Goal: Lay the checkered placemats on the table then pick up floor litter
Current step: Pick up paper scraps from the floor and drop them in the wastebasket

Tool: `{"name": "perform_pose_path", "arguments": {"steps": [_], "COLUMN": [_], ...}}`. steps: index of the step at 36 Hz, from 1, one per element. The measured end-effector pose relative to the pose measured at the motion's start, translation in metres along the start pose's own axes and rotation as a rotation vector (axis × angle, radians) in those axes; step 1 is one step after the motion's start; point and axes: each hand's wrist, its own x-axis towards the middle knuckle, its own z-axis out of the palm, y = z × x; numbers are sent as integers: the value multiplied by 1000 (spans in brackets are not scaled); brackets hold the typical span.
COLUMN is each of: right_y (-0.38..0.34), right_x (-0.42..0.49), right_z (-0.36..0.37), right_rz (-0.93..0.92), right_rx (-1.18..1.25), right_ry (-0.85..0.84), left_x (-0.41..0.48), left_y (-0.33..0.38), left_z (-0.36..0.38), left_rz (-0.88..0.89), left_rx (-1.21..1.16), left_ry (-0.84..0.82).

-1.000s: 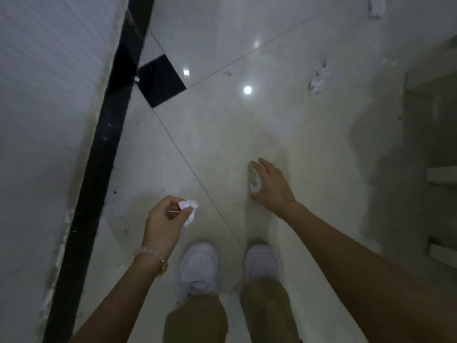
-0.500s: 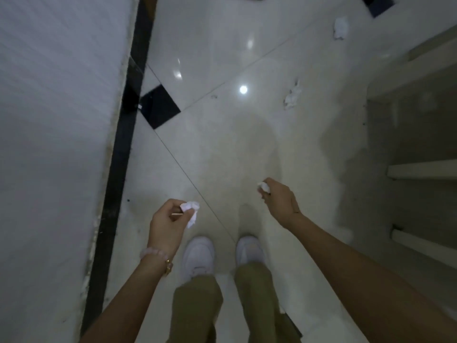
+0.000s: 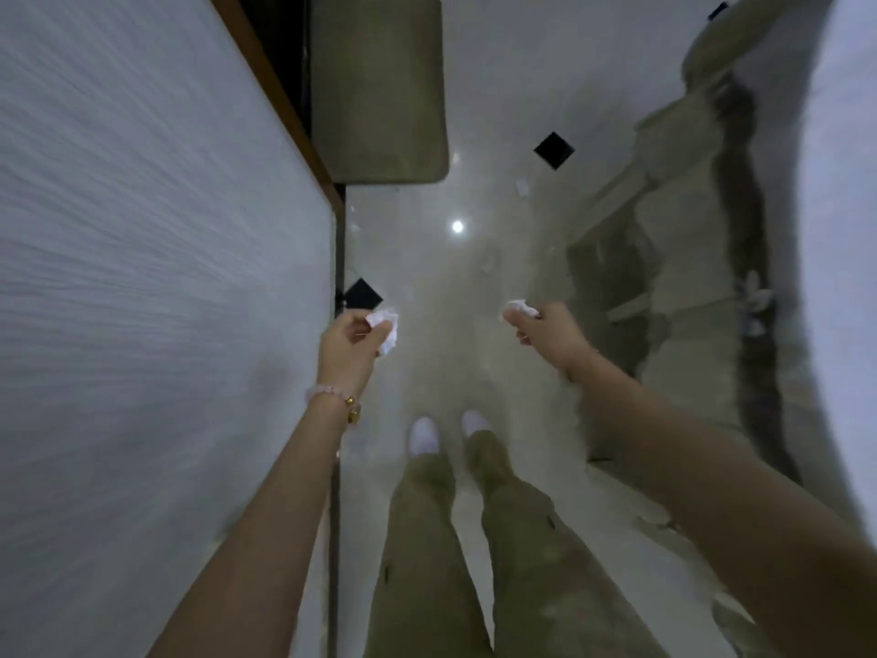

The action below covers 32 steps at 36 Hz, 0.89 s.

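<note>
My left hand (image 3: 349, 346) is held out over the pale tiled floor, its fingers pinched on a crumpled white tissue (image 3: 385, 327). My right hand (image 3: 550, 332) is raised at about the same height and grips a smaller white paper scrap (image 3: 521, 307) at its fingertips. Farther ahead on the floor lie two more pieces of litter: a crumpled one (image 3: 489, 262) and a flat white one (image 3: 522, 187). No placemats are in view. The picture is blurred.
A white wall (image 3: 142, 277) with a dark baseboard runs along my left. A beige upholstered seat (image 3: 377, 87) stands ahead. Pale furniture legs and shelves (image 3: 664, 239) crowd the right side. My white shoes (image 3: 424, 434) stand on the tiles below.
I have straightened up from a crouch. My right hand lifted the scrap off the floor and rose with it. The view tilted up and more of the floor ahead shows.
</note>
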Motion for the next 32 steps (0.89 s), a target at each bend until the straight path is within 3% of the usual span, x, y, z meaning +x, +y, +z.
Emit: {"name": "perform_pose_path", "arguments": {"steps": [5,10,20,25,32], "right_y": [-22,-12,33,31,43], "right_x": [-50,-80,-109,-122,-168], "right_z": [-33,-56,-82,-91,-69], "right_rz": [-56,-79,33,84,191], "right_rx": [93,171,223,296,514], "right_ry": [44,108,150,234,546], "left_x": [-40,-69,-72,-58,-34], "left_y": [26,23,12,28,28], "left_z": [-21,-19,10,20,24], "left_rz": [54,-67,-138,-96,-162], "left_rx": [46,-6,2,36,376], "left_ry": [37,19,-77,-216,-519]}}
